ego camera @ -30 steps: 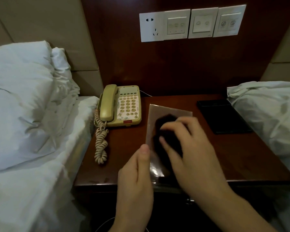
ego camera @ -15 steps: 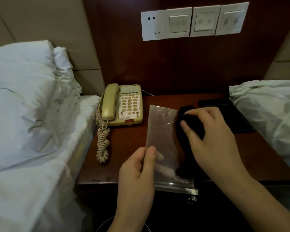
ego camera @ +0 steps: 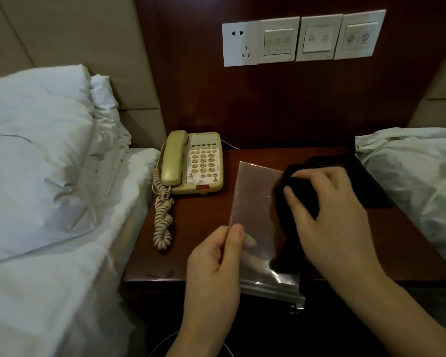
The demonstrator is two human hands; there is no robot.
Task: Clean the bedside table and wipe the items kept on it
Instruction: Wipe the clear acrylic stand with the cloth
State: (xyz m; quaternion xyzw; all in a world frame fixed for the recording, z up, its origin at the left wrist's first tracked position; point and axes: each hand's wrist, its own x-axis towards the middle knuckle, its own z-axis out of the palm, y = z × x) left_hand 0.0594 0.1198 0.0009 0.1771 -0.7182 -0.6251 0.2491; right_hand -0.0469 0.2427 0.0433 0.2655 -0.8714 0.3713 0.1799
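Head view: 2 hands work on a clear plastic sleeve over the bedside table.

The left hand pinches the left edge of the clear plastic sleeve, thumb on top and fingers showing through from beneath, holding it tilted above the front of the bedside table. The right hand curls round a black cloth and presses it against the sleeve's right side. A beige telephone sits at the table's back left, its coiled cord trailing toward the front edge. A flat black item lies at the back right, partly hidden by the right hand. White pillows lie on the bed to the left, and 4 wall plates sit on the wooden panel above.
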